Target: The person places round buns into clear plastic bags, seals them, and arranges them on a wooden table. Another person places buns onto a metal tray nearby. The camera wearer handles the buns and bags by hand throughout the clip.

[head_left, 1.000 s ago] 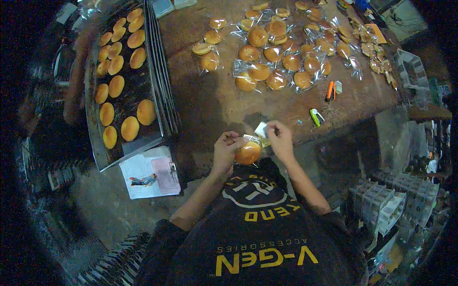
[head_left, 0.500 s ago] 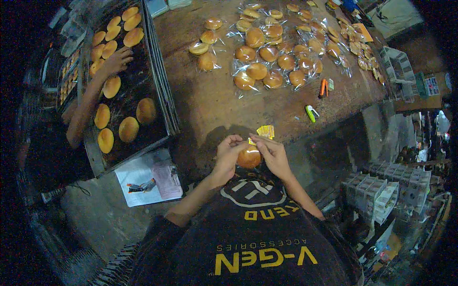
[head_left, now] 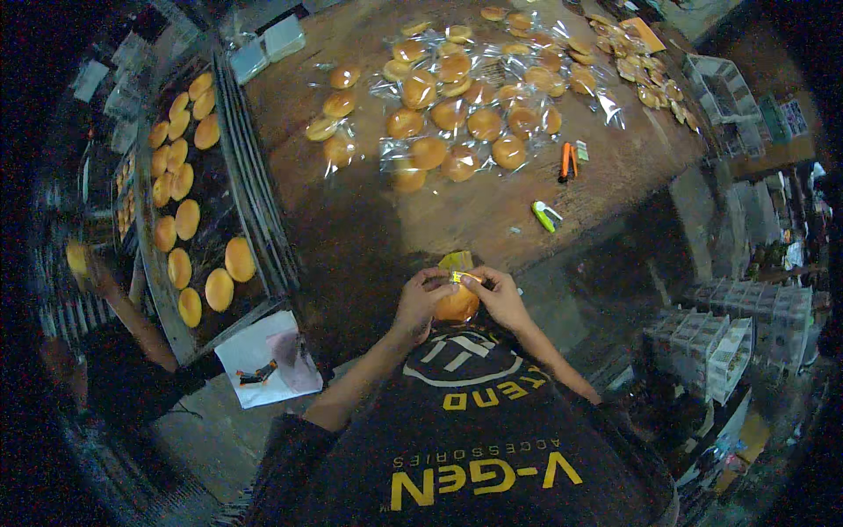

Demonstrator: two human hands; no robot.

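Observation:
A round golden bun (head_left: 457,306) in a clear plastic bag is close to my chest, at the table's near edge. My left hand (head_left: 421,299) is closed at the bag's top on the left side, fingertips pinched. From the right, my right hand (head_left: 497,299) pinches a small yellow label at the bag's top, its fingertips almost meeting the left ones. More yellow labels (head_left: 456,260) stick up just beyond the fingers. Which fingers hold the bag's edge itself is too small to make out.
Several bagged buns (head_left: 449,114) cover the far table. A green stapler (head_left: 545,216) and an orange-handled tool (head_left: 569,162) lie at right. On the left stands a dark tray (head_left: 255,189) with unbagged buns. A co-worker's arm (head_left: 132,312) holds a bun (head_left: 77,259) beyond it.
The view has shifted, so the table's things sit further left and the tray lower. The yellow labels are less fanned out. The co-worker's hand has left the tray, carrying a bun leftward.

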